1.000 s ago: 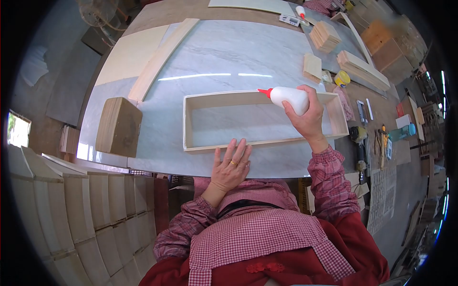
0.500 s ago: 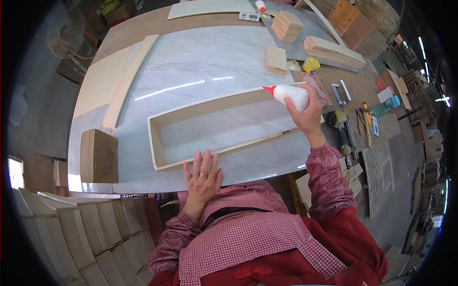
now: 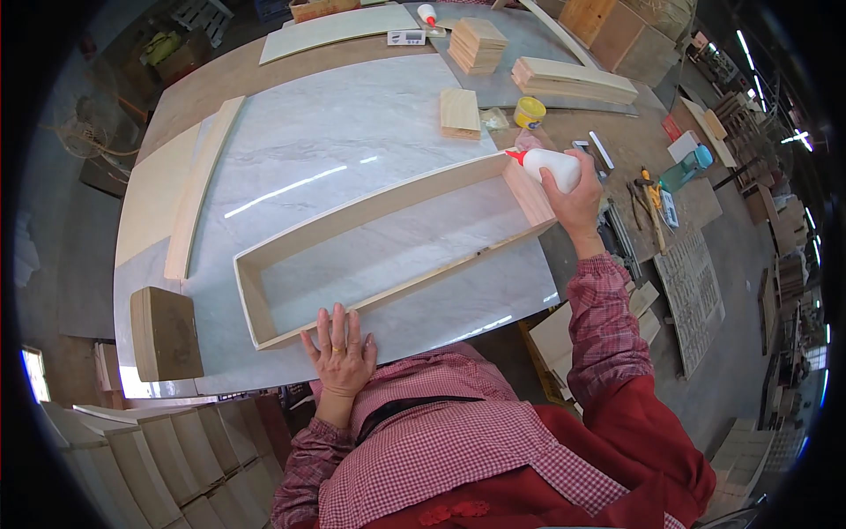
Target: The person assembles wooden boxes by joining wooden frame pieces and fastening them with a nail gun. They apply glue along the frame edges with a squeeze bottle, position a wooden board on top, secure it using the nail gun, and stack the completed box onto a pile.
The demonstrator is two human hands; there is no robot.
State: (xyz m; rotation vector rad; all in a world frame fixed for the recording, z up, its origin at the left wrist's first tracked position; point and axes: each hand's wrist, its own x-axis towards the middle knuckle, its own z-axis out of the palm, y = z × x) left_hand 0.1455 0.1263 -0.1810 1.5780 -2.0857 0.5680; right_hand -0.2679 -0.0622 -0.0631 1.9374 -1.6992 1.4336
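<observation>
A long rectangular wooden frame (image 3: 379, 212) lies on the marble-patterned tabletop (image 3: 335, 119), its open middle showing the surface beneath. In my right hand (image 3: 577, 201) is a white squeeze glue bottle (image 3: 550, 167), tipped sideways. Its red nozzle points left, at the far right corner of the frame; whether it touches the wood, I cannot tell. My left hand (image 3: 340, 357) lies flat with fingers stretched out, fingertips resting on the frame's near long edge close to the left corner. Part of the frame's right end sits just below the bottle.
A brown block stack (image 3: 166, 333) stands at the table's left. A long plank (image 3: 204, 189) lies behind it. Further back are a wood block (image 3: 461, 115), stacked pieces (image 3: 477, 46), long boards (image 3: 573, 81) and a yellow tub (image 3: 530, 112). Hand tools (image 3: 652, 207) lie at right.
My right hand has brought the glue bottle along to the frame's far right corner. The view has turned, so the table appears shifted left. My left hand stays on the near edge.
</observation>
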